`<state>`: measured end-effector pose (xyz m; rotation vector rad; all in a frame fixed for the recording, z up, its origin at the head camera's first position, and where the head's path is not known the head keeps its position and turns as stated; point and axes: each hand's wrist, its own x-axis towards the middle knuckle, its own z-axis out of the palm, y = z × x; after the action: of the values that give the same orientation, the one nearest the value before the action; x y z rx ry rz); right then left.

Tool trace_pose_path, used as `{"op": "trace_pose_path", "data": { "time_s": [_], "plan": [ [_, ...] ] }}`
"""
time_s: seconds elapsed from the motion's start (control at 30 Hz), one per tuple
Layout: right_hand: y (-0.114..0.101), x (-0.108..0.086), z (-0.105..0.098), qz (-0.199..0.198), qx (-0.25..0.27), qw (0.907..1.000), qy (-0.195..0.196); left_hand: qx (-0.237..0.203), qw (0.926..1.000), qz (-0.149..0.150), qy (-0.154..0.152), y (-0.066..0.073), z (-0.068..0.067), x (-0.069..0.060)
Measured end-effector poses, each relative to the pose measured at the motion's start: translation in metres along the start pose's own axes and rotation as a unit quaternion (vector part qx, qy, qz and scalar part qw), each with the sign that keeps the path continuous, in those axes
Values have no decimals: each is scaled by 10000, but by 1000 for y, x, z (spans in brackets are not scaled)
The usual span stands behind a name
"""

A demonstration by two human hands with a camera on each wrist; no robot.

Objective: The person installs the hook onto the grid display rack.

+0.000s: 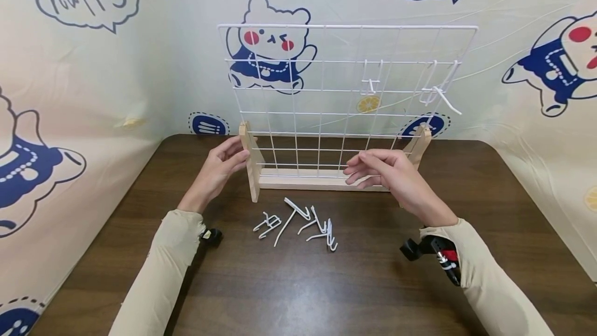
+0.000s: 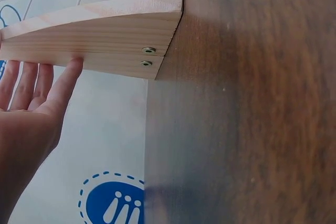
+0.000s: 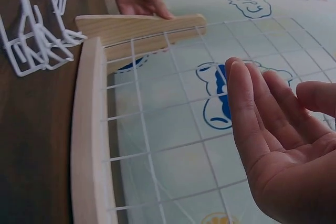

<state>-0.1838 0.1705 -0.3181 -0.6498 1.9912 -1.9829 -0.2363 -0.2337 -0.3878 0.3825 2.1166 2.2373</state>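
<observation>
A white wire grid rack stands upright in a wooden base, its left wooden side panel beside my left hand. In the left wrist view, the fingertips of that left hand touch the edge of the panel. My right hand hovers before the lower right of the grid, fingers loosely bent and holding nothing; the right wrist view shows the same hand with an empty palm. Two white hooks hang on the grid, one near the middle right and one at the right edge.
Several loose white hooks lie on the dark wooden table in front of the rack. The rack's right wooden side panel is partly behind my right hand. A printed cloth with cartoon bears hangs behind the table.
</observation>
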Motion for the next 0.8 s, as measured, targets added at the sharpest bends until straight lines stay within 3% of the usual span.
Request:
{"op": "trace_pose_path", "data": {
  "time_s": [0.8],
  "plan": [
    [33,-13,14,354,84,9990,-266,148,9999,-18,3,0,0,0]
  ]
}}
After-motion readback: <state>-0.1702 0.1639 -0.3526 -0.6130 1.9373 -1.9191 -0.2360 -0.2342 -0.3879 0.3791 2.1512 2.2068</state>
